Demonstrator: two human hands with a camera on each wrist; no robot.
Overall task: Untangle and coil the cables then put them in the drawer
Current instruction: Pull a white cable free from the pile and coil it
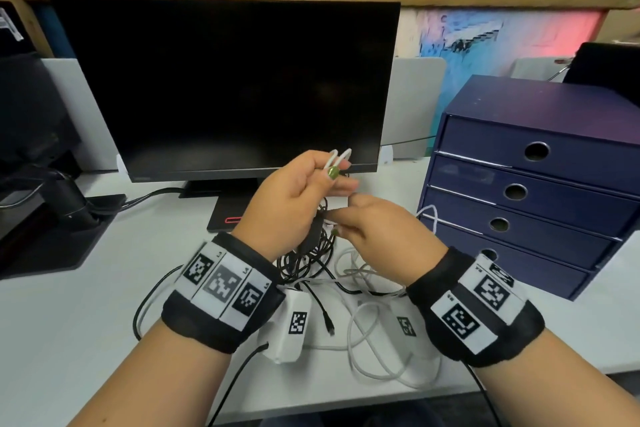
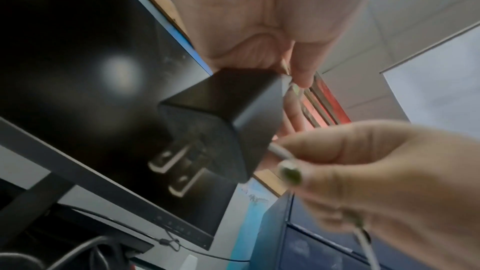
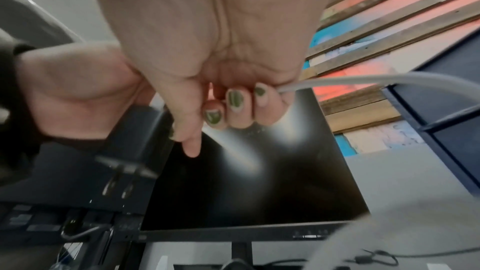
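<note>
From the head view I see the navy drawer unit (image 1: 540,163) with all drawers closed, contents hidden, my left hand (image 1: 294,194) pinching white cable (image 1: 341,158) loops pointing up, tangled cables (image 1: 346,281) on the desk (image 1: 69,305), left wrist view, black charger (image 2: 223,118) under my palm, prongs pointing down-left, right wrist view, my right hand (image 3: 221,59) curled round white cable running rightward.

Above the worktop (image 1: 86,305), the left hand (image 1: 287,198) pinches white cable (image 1: 341,156) loops while the right hand (image 1: 384,232) grips another strand, tangled cables (image 1: 346,288) lying below beside closed blue drawers (image 1: 533,191)
</note>
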